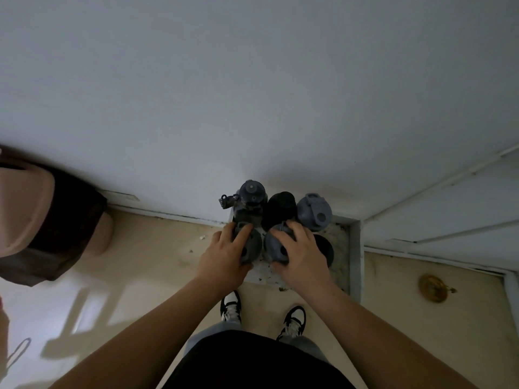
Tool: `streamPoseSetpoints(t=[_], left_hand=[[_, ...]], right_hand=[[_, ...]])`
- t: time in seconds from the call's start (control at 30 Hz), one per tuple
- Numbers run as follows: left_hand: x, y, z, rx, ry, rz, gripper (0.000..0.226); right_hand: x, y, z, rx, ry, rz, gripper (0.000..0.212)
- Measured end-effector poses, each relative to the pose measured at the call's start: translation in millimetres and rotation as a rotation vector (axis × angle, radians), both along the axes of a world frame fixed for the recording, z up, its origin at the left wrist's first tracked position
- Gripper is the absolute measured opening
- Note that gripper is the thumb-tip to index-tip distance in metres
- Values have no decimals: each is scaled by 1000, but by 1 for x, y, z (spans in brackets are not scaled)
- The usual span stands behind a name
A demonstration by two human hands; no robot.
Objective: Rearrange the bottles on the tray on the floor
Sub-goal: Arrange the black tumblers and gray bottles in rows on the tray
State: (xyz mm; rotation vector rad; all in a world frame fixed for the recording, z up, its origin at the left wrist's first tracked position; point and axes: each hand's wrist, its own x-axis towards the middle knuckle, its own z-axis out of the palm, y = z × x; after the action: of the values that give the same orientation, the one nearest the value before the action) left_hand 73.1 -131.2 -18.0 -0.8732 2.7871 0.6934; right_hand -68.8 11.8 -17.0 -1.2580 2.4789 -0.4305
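Gripping two grey-lidded bottles at once, front row of tray (pixel 354 248), on floor (pixel 157 265) in wall corner. Left hand (pixel 224 255) clamped over front-left bottle (pixel 251 245), fingers across lid, thumb down near side. Right hand (pixel 302 252) clamped over front-middle bottle (pixel 276 247), fingers spread over cap, thumb at near edge. Both closed on lids, not on bodies.

Six bottles on tray, two rows. Back row: dark bottle with strap clip (pixel 250 199) at left, black-capped bottle (pixel 280 207) in middle, grey flip-lid bottle (pixel 314 211) at right. Front right: black-lidded bottle (pixel 325 248), partly hidden behind right hand. All packed close, neighbours touching or nearly so.

All upright, long axes vertical, caps pointing up toward camera, bases on tray. Flip-lid hinges facing mixed directions; exact spout directions under hands hidden.

For step in hand, likely a swap or shift of front pair: lift straight up along axis to clear neighbours before moving sideways. Lid-only grip risky if caps loose, so better to wrap fingers lower around shoulders. Keep bottles vertical, avoid knocking back row. Set down flat, inside tray rim, no base riding on debris scattered over tray bottom. Contents and weight unknown, so lift slowly.
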Motion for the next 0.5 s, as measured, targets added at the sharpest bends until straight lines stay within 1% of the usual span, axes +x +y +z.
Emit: streamPoseSetpoints(t=[0.27,0.5], left_hand=[[-4,-17,-2,37,28,-16,91],[-6,-22,-4,26,33,-69,91]], right_hand=[[5,-8,0,-52,-10,-3,56],[4,-9,2,-23,33,11,58]])
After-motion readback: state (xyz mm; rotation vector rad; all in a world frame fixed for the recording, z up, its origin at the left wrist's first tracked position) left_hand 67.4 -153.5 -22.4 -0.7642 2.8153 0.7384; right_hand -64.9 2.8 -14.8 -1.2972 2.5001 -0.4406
